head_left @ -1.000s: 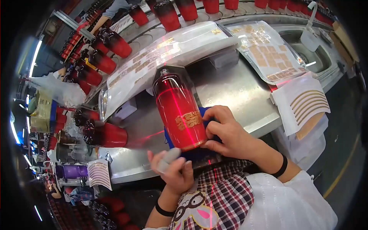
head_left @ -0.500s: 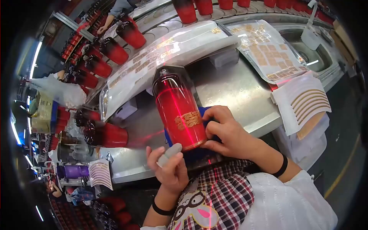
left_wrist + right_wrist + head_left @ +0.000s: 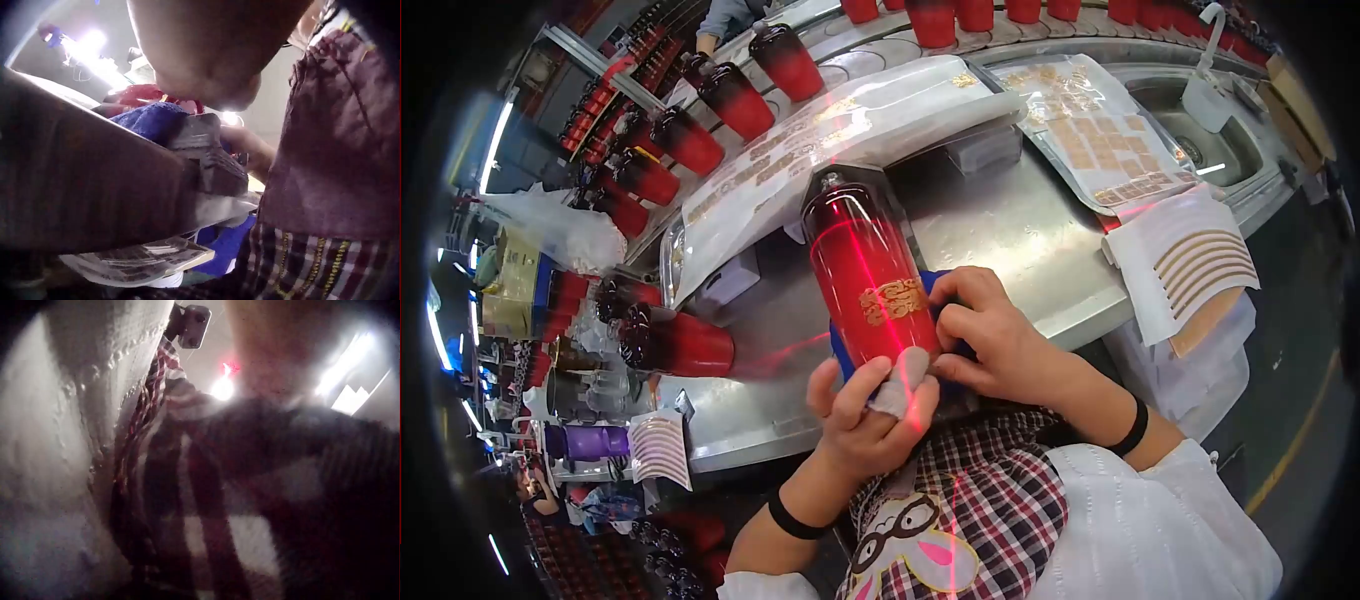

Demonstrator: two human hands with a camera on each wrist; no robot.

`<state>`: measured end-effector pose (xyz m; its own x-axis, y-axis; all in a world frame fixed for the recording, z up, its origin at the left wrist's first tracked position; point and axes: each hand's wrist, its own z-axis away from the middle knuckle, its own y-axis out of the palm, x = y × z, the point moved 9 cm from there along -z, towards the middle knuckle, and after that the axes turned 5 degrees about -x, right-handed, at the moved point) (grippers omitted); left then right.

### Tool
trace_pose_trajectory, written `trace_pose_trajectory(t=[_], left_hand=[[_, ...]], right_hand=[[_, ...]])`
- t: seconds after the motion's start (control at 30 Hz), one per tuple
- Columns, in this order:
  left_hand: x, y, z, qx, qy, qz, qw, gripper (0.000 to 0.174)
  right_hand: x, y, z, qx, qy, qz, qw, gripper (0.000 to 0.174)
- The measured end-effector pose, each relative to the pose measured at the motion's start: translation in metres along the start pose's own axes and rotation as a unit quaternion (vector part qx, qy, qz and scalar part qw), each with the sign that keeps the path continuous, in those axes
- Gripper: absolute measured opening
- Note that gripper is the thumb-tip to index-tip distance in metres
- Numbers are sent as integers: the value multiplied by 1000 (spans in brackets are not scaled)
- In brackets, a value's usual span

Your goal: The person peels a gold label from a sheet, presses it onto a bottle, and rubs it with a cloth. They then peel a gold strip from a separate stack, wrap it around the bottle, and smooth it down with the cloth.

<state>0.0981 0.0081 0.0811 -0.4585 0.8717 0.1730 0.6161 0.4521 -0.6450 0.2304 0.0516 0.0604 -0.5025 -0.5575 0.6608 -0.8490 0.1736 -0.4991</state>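
A glossy red bottle (image 3: 862, 262) with a black shoulder and gold characters lies tilted on a blue cloth (image 3: 840, 350), its neck toward the back. My right hand (image 3: 990, 335) rests at the bottle's lower right side, fingers curled against it. At the bottle's base is my left hand (image 3: 875, 415), palm up with bent fingers; pale covers sit on some fingertips and touch the lower end. Whether it bears any weight is hard to tell. In the left wrist view the blue cloth (image 3: 150, 122) shows beyond the forearm.
Sheets of gold decals (image 3: 770, 165) lie behind the bottle, and a decal tray (image 3: 1100, 150) stands back right beside a sink (image 3: 1230, 150). Curved gold strips (image 3: 1205, 270) hang at the right edge. Another red bottle (image 3: 690, 343) lies at left. Several bottles stand on the conveyor behind.
My left hand has moved up and right, from beside the bottle's base onto its lower end. My right hand has stayed at the bottle's side. Bottles on the conveyor have shifted right.
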Motion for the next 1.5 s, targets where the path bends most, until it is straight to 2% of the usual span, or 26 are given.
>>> trace_pose_trajectory(t=[0.1,0.17,0.23,0.27,0.3,0.33,0.4,0.43,0.47,0.53,0.63,0.77,0.87,0.97,1.07,1.1,1.2,1.23,1.3,1.37,1.47,1.5], left_hand=[[-8,8,-13,7,13,-3,1000,21],[5,-5,-11,-17,-51,58,997,22],[23,-15,9,-40,-125,96,987,27],[29,-12,13,-46,-162,98,981,29],[33,-10,17,-50,-202,98,973,31],[37,-9,22,-55,-242,98,964,33],[33,-1,18,-32,-242,75,967,40],[33,1,14,-30,-248,67,966,42],[34,1,13,-27,-252,59,966,43],[36,3,11,2,-239,28,971,56],[30,8,-6,40,-225,-20,973,62],[38,20,3,39,-224,22,974,61],[54,18,29,-17,-336,185,923,66],[50,11,16,22,-313,55,948,70],[43,19,-3,52,-231,31,971,72],[46,20,5,36,-236,48,970,72],[63,27,42,-34,-398,246,883,73],[65,30,48,-21,-432,283,856,77],[57,21,26,-9,-349,161,923,77],[47,13,0,27,-264,55,963,78],[48,21,1,32,-227,69,971,78],[51,22,12,26,-243,96,965,78]], right_hand=[[1,-6,-1,-5,-1,6,1000,25],[3,-20,0,-44,8,-5,999,25],[-20,-43,12,-142,144,-95,975,25],[-29,-51,18,-188,212,-141,949,26],[-24,-53,17,-187,233,-140,944,23],[-12,-42,9,-148,219,-134,955,24],[12,-13,-6,-72,185,-121,973,26],[19,-5,-10,-78,138,-111,981,27],[11,-5,-4,-88,167,-112,976,27],[-5,-14,5,-107,216,-108,964,26],[-2,-9,3,-99,226,-165,955,24],[-9,-6,6,-86,253,-177,947,24],[-12,-5,9,-85,252,-171,949,24],[-11,-5,7,-89,244,-165,951,26],[-11,-3,6,-83,248,-164,951,26],[-12,-2,7,-82,250,-170,950,26],[-13,-2,9,-80,255,-173,948,26],[-13,-3,9,-78,257,-168,948,26],[-12,-5,7,-72,253,-158,952,25],[-14,-5,7,-87,246,-165,951,26],[-14,-2,9,-80,244,-169,952,26],[-13,-3,9,-79,243,-169,952,26]])
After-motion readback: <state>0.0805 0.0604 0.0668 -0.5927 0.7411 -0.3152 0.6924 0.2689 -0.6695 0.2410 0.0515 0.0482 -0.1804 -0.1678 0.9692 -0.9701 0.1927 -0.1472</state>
